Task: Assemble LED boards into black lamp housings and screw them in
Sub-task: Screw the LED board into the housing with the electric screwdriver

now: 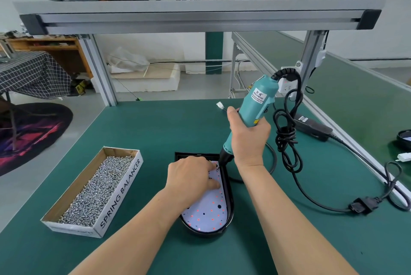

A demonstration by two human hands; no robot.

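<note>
LED board (209,210) partly hidden beneath left hand (191,174), its grip unclear; right hand (249,137) clasped round screwdriver (255,101).

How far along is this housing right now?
Done: LED board sits in the black housing. In hand: right hand grips the screwdriver, bit at the board's far right corner; left hand presses the board. Left: other holes look open.

Only the person's arms show. The left hand (191,174) and right hand (249,134) are bare, and the left forearm (133,228) and right forearm (282,214) run bare from wrist to the lower edge of view. Any clothing lies out of sight.
</note>
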